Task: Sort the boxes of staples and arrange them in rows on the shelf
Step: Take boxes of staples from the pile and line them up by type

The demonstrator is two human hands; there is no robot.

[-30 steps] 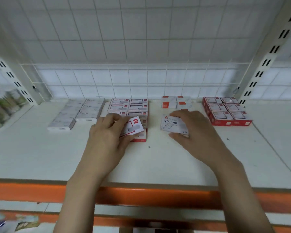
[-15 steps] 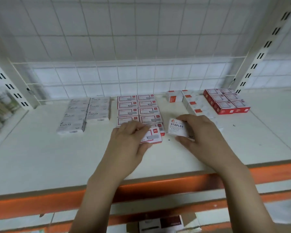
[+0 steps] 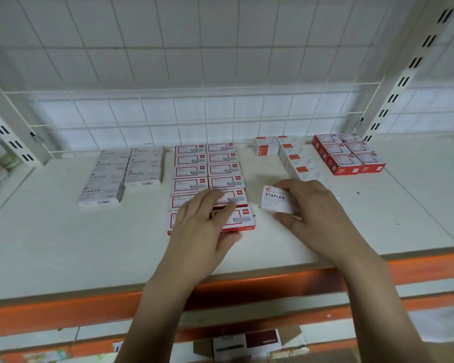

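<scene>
Far left on the shelf (image 3: 50, 244): grey boxes (image 3: 121, 174) in two rows. Centre: left hand (image 3: 202, 226), fingers fairly straight, now pressing a red-edged box (image 3: 243, 218), tilted in its grip a second ago, flat at the front of its rows. Right: right hand (image 3: 317, 210) still pinching a white staples box (image 3: 274, 199), unsorted, likely bound for the grey rows.

On the white shelf (image 3: 63, 244), the left hand (image 3: 202, 226) rests its fingers on the nearest red-and-white box (image 3: 243, 218) of a two-column block. The right hand (image 3: 317, 208) pinches a white STAPLES box (image 3: 274, 199) just beside it.
</scene>
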